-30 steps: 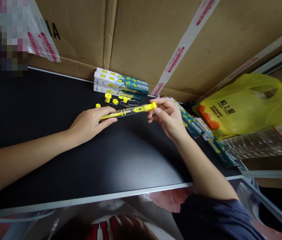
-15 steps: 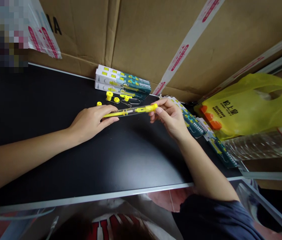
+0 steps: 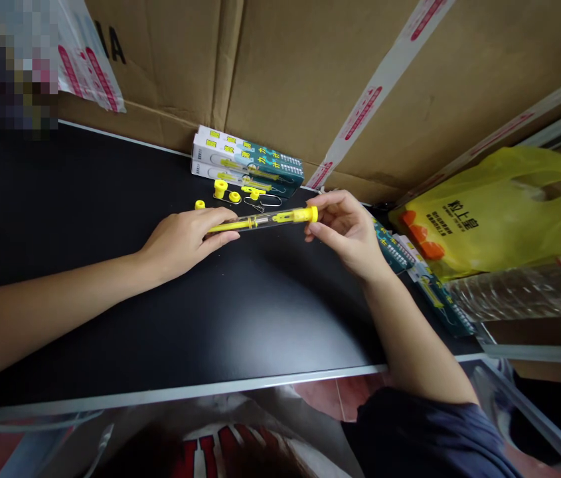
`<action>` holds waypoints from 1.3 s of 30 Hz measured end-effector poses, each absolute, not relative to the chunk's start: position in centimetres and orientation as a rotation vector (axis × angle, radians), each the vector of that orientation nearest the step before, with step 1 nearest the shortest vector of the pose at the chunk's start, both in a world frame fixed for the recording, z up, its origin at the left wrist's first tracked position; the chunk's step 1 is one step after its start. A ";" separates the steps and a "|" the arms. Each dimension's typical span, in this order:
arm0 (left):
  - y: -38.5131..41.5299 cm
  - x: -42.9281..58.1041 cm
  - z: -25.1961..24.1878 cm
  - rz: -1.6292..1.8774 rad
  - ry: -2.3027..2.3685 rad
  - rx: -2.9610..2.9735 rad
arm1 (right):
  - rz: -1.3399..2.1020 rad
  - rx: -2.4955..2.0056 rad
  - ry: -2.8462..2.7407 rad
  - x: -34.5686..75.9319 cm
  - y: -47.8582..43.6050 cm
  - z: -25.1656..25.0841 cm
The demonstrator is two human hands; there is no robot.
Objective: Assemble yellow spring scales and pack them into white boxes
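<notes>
Clock reference: directions are taken from the tube (image 3: 255,222), with 12 o'clock at the cardboard (image 3: 300,79).
Tube: held over the black table (image 3: 260,318), its length running from 9 to 3 o'clock; a yellow cap (image 3: 305,214) is seated at the 3 o'clock end.
Left hand (image 3: 188,242): the 9 o'clock end is pinched between thumb and fingers.
Right hand (image 3: 344,229): thumb and forefinger are parted narrowly about the cap; whether it is touched cannot be told.
Loose parts: a spool (image 3: 220,188) and a ring (image 3: 234,197) are located at 10 o'clock, a clip (image 3: 254,193) at 11, all near the boxes (image 3: 247,162).
Hazard, tube: it may be dropped or swung if the left pinch is loosened, since support at the cap is uncertain.
Hazard, cap: it could be worked loose by a sideways pull, if not fully seated.
Hazard, loose parts: these could be scattered if brushed by a lowered left hand.
Change from half a second ago: the cap end is more exposed, the right thumb having been moved off it; the left pinch is unchanged.
</notes>
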State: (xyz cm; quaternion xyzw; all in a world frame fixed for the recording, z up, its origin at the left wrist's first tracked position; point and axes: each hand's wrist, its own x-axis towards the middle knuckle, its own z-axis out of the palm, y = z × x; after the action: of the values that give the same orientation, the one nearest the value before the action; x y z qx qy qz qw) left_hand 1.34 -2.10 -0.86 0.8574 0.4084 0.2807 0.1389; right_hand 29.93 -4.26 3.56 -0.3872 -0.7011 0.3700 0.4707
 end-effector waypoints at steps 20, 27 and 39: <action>-2.0 1.3 -0.9 0.840 1.157 2.455 | 0.893 -1.023 -1.689 29.8 -4.2 3.2; -2.0 1.3 -1.1 0.894 1.150 2.430 | 0.960 -1.012 -1.649 29.2 -4.2 2.8; -2.2 1.4 -0.7 0.890 1.188 2.358 | 1.055 -1.013 -1.563 28.7 -4.1 2.2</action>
State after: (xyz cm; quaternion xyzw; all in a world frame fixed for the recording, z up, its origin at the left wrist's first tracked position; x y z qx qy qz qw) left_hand 1.39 -2.21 -0.66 0.8330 0.4196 0.3144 0.1767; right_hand 28.68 -4.08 2.24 -0.4151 -0.6407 0.4324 0.4798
